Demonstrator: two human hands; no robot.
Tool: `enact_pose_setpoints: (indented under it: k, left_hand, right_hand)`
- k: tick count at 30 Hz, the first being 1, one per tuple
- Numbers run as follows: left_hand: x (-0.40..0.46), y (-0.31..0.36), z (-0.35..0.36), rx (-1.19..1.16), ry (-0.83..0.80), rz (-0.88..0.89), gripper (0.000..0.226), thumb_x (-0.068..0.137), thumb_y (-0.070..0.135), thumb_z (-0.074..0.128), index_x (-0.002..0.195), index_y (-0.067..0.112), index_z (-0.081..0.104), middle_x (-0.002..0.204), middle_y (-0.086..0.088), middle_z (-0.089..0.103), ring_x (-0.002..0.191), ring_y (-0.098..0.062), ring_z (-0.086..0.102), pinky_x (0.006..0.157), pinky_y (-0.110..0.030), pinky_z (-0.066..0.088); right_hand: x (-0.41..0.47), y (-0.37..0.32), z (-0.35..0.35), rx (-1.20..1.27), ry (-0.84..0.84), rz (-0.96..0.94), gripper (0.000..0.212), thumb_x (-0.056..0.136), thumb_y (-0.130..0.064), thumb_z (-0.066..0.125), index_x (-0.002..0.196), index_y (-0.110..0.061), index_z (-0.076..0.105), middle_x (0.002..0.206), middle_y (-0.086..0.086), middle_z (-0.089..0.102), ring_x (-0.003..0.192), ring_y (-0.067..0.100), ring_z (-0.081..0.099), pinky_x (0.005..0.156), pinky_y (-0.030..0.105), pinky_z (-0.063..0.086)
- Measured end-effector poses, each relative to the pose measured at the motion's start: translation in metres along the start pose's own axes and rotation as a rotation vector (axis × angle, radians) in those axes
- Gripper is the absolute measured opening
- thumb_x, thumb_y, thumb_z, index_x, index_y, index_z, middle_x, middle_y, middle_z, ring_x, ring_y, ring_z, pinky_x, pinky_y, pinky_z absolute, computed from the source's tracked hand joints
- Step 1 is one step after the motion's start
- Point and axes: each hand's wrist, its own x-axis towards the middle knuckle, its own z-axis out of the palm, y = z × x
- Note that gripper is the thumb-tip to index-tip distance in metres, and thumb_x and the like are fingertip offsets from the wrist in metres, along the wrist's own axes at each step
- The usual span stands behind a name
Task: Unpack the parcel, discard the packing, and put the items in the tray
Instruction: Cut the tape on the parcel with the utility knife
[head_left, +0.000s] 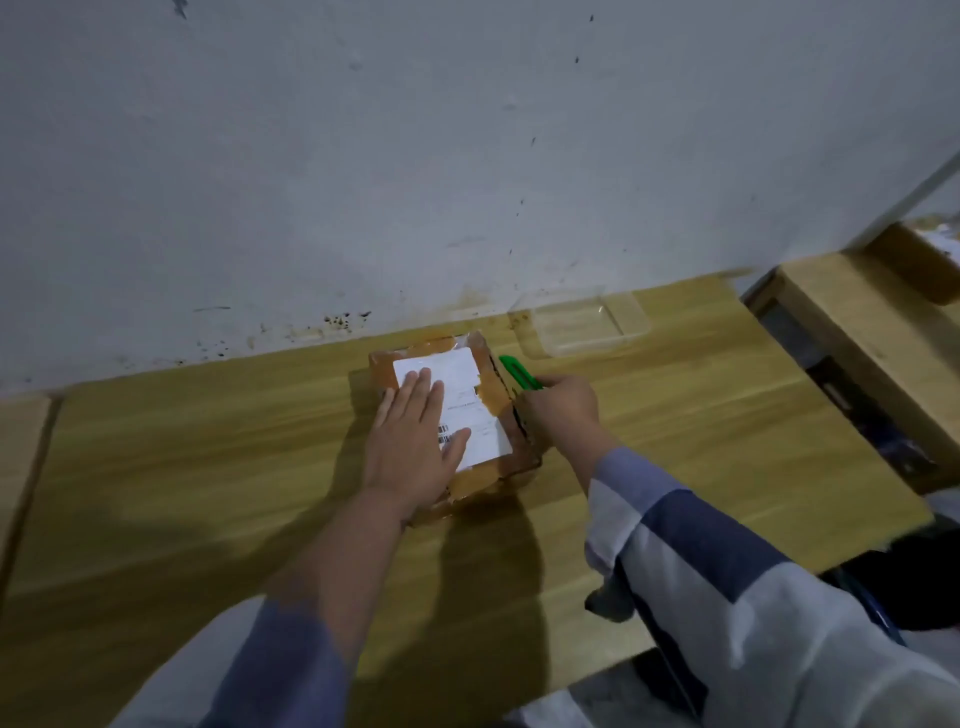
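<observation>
A brown taped cardboard parcel (480, 364) with a white shipping label lies flat on the wooden table near the wall. My left hand (415, 447) rests flat on top of it, fingers spread, covering part of the label. At the parcel's right edge, my right hand (563, 410) is closed around a green box cutter (519, 371), whose tip points toward the wall. The blade end is hidden behind my fingers. A clear plastic tray (587, 325) sits empty behind and to the right of the parcel.
The wooden table (208, 441) runs along a stained white wall (363, 156). A second wooden surface (857, 312) stands to the right across a dark gap, with something on its far end. My striped sleeves fill the lower frame.
</observation>
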Motion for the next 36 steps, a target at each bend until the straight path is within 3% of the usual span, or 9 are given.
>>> enact_pose_setpoints:
  k: [8,14,20,22,24,28,32,34,36]
  left_hand:
    - [0.0,0.001,0.004,-0.038,0.06,-0.04,0.078,0.086,0.063,0.007,0.152,0.021,0.009,0.16,0.004,0.0,0.145,-0.008,-0.009,0.116,-0.029,-0.01]
    - [0.001,0.001,0.005,-0.069,0.076,-0.064,0.068,0.094,0.058,0.026,0.151,0.025,0.012,0.16,0.008,0.002,0.145,-0.005,-0.007,0.115,-0.027,-0.01]
    - [0.0,0.005,0.002,-0.088,0.069,-0.079,0.07,0.092,0.061,0.024,0.151,0.025,0.014,0.159,0.009,0.002,0.143,-0.002,-0.008,0.115,-0.027,-0.009]
    - [0.0,0.006,0.001,-0.092,0.071,-0.082,0.074,0.087,0.064,0.018,0.151,0.025,0.015,0.159,0.009,0.003,0.143,-0.002,-0.007,0.115,-0.026,-0.008]
    - [-0.002,0.008,0.001,-0.089,0.073,-0.088,0.077,0.085,0.064,0.015,0.15,0.024,0.016,0.158,0.009,0.003,0.142,-0.002,-0.007,0.114,-0.026,-0.008]
    - [-0.002,0.005,-0.003,-0.035,0.014,-0.06,0.077,0.086,0.064,0.01,0.151,0.023,0.01,0.158,0.008,-0.003,0.142,-0.003,-0.01,0.118,-0.028,-0.006]
    - [-0.002,-0.001,-0.012,0.037,-0.101,-0.045,0.068,0.095,0.058,0.016,0.152,0.022,0.004,0.159,0.007,-0.005,0.145,-0.007,-0.008,0.12,-0.031,-0.003]
    - [-0.006,-0.002,-0.016,0.051,-0.118,-0.064,0.065,0.097,0.054,0.018,0.152,0.021,0.004,0.159,0.007,-0.005,0.146,-0.008,-0.008,0.119,-0.032,-0.003]
    - [-0.013,-0.003,-0.016,0.056,-0.115,-0.088,0.065,0.097,0.054,0.018,0.152,0.021,0.007,0.16,0.006,-0.004,0.147,-0.01,-0.007,0.12,-0.035,-0.001]
  right_hand:
    - [0.051,0.0,0.028,-0.115,-0.088,-0.154,0.031,0.083,-0.016,0.062,0.113,-0.01,0.06,0.102,0.012,0.068,0.086,0.028,0.065,0.077,0.043,0.057]
    - [0.063,0.001,0.029,-0.236,-0.123,-0.237,0.04,0.082,-0.031,0.066,0.115,-0.013,0.054,0.107,0.009,0.064,0.092,0.03,0.064,0.08,0.047,0.056]
    - [0.062,-0.034,0.024,-0.025,-0.104,-0.55,0.023,0.095,-0.02,0.05,0.111,-0.013,0.064,0.095,0.008,0.066,0.068,0.012,0.055,0.051,0.017,0.039]
    - [0.061,-0.046,0.024,0.015,-0.272,-0.624,0.025,0.094,-0.018,0.051,0.116,-0.015,0.065,0.11,0.007,0.065,0.087,0.014,0.059,0.064,0.011,0.045]
    - [0.061,-0.05,0.025,-0.056,-0.436,-0.647,0.03,0.095,-0.017,0.051,0.122,-0.016,0.063,0.125,0.006,0.062,0.111,0.019,0.057,0.088,0.02,0.047]
    - [0.063,-0.047,0.028,-0.04,-0.42,-0.628,0.028,0.093,-0.004,0.05,0.114,-0.008,0.068,0.124,0.009,0.065,0.119,0.022,0.056,0.103,0.028,0.043]
    - [0.053,-0.039,0.027,-0.031,-0.386,-0.568,0.029,0.093,-0.003,0.049,0.115,-0.008,0.067,0.123,0.01,0.065,0.11,0.023,0.061,0.084,0.016,0.046]
    - [0.044,-0.03,0.028,-0.039,-0.373,-0.538,0.031,0.094,-0.005,0.048,0.117,-0.013,0.067,0.116,0.008,0.068,0.089,0.019,0.066,0.063,0.007,0.043]
    - [0.03,-0.021,0.028,-0.029,-0.376,-0.469,0.031,0.093,-0.011,0.051,0.119,-0.02,0.066,0.099,0.008,0.07,0.069,0.017,0.062,0.052,0.012,0.047]
